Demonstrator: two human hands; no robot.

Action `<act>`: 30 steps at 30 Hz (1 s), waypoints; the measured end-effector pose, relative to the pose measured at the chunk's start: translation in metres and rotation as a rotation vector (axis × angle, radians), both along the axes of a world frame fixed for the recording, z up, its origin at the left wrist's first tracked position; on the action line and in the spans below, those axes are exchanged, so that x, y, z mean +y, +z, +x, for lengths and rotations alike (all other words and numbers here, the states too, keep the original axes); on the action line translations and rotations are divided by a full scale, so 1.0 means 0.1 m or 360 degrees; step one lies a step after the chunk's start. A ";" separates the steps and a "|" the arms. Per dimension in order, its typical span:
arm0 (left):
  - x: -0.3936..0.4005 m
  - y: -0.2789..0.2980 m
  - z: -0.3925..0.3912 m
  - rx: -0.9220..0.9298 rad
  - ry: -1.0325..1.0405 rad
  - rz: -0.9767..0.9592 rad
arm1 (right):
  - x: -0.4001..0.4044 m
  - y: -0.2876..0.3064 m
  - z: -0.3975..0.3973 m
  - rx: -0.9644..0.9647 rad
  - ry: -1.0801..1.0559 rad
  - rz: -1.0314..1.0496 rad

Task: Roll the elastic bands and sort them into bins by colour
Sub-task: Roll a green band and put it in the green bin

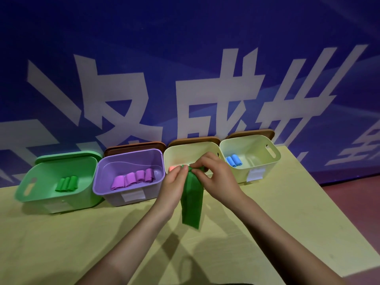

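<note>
Green elastic band: held above the bench, in front of the third bin; its top end is pinched between the fingertips of the left hand and right hand, and the rest hangs flat and unrolled. Judgement: rolling is only beginning.

Sorted so far: green bin holds about three green rolls; purple bin about four purple rolls; far-right cream bin two blue rolls. No loose bands lie on the visible bench, so this may be among the last.

Obscured: the hands cover most of the middle cream bin; only a pink-orange edge shows, count unknown. Labels on the bin fronts are unreadable. The bench's near edge is cut off.
</note>
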State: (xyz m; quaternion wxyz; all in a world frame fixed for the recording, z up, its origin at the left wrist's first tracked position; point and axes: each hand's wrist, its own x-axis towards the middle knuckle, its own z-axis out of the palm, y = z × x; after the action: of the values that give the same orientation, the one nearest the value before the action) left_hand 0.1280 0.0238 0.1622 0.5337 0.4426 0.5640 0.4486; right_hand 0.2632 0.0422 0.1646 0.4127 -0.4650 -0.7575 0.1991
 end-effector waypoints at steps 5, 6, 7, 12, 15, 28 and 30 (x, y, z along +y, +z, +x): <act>-0.06 0.01 0.07 0.0054 -0.0034 0.0064 | -0.13 0.06 0.13 0.0323 0.0050 -0.0357; -0.07 0.02 0.08 0.0080 -0.0051 0.0083 | -0.15 0.06 0.15 0.0406 0.0050 -0.0422; -0.08 0.02 0.09 0.0114 -0.0076 0.0106 | -0.16 0.06 0.16 0.0470 0.0037 -0.0481; -0.10 0.02 0.12 0.0241 -0.0152 0.0215 | -0.16 0.05 0.20 0.0469 -0.0037 -0.0526; -0.08 0.04 0.14 0.0080 -0.0116 0.0181 | -0.15 0.07 0.20 0.0533 -0.0054 -0.0485; -0.05 -0.04 0.24 -0.0068 0.0033 -0.0056 | -0.13 -0.03 0.20 0.0586 -0.0163 -0.0423; -0.03 -0.05 0.23 -0.0053 0.0022 -0.0068 | -0.11 -0.03 0.19 0.0594 -0.0147 -0.0421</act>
State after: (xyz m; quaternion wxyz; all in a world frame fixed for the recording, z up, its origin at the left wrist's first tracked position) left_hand 0.1511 0.0204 0.1568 0.5493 0.4195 0.5675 0.4474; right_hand 0.2821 0.0313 0.1612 0.4898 -0.5043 -0.6133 0.3602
